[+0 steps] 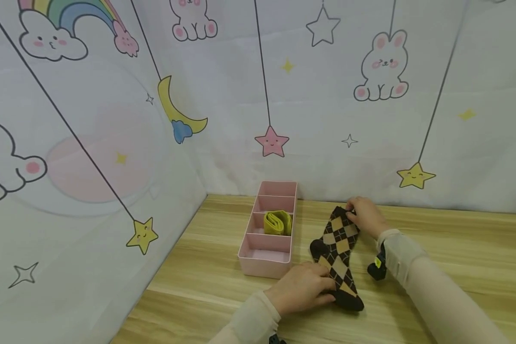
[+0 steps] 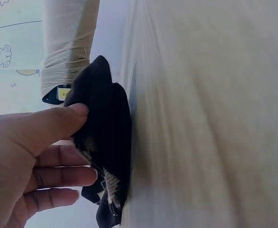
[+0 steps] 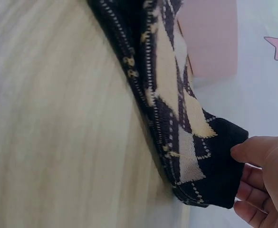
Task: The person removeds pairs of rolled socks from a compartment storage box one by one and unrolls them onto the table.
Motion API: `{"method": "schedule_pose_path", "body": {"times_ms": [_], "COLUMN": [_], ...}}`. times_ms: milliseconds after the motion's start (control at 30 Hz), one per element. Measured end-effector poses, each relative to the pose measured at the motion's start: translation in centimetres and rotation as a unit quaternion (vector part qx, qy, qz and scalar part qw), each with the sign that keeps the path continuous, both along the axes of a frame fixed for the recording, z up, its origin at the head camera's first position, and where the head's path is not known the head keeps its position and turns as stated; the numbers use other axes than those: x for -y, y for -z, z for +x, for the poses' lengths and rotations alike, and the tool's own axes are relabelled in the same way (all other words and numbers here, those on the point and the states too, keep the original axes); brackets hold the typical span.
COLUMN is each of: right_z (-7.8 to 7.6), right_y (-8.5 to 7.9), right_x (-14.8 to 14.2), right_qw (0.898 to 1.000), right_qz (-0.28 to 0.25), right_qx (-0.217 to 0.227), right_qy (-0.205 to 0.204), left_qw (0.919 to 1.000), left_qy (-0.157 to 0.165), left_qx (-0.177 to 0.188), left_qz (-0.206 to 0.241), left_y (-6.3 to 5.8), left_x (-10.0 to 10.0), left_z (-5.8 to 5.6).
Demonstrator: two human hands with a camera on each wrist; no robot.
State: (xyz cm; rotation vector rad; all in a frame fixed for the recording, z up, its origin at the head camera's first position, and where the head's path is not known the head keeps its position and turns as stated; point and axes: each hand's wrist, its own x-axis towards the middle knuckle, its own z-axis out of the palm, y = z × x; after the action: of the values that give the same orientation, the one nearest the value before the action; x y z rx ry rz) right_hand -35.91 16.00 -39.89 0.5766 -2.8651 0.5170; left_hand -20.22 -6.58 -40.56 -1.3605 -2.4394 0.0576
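A dark argyle sock (image 1: 338,246) with tan diamonds lies lengthwise on the table, its cuff toward the wall and its black toe toward me. My right hand (image 1: 367,217) is at the cuff; in the right wrist view, thumb and fingers pinch the sock's black edge (image 3: 224,156). Near the toe, my left hand (image 1: 302,288) pinches the fabric. The left wrist view shows the thumb on the black toe part (image 2: 98,90), which stands in folded layers, with the other fingers loosely curled beside it.
Left of the sock stands a pink tray (image 1: 266,267) divided into several compartments. A rolled yellow-green cloth item (image 1: 278,222) sits in one of them. The wood-grain table (image 1: 189,267) meets a printed cloth wall (image 1: 327,167) at the back and another at the left.
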Motion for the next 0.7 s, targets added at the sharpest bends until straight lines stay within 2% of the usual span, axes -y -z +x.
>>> {"method": "schedule_pose_path", "body": {"times_ms": [200,400,700], "right_z": [0.4,0.2,-0.1], "right_y": [-0.7,-1.4,-2.7], "right_x": [-0.6,-1.1,-2.1], "right_qw": [1.000,0.999,0.999], "right_qz": [-0.023,-0.028,-0.025], "right_qx": [-0.006,-0.016,-0.040], "right_qy": [-0.003,-0.005,-0.013], "left_qw": [0.9995,0.9982,0.9934], "left_qy": [-0.007,-0.012,0.001], "left_qx": [-0.011,-0.010,-0.028], "left_qz": [0.028,0.057,0.111], "left_y": [-0.1,-0.7,-0.6], "left_x": [-0.3,-0.5,-1.2], "left_z": [-0.1,-0.1,-0.2]}}
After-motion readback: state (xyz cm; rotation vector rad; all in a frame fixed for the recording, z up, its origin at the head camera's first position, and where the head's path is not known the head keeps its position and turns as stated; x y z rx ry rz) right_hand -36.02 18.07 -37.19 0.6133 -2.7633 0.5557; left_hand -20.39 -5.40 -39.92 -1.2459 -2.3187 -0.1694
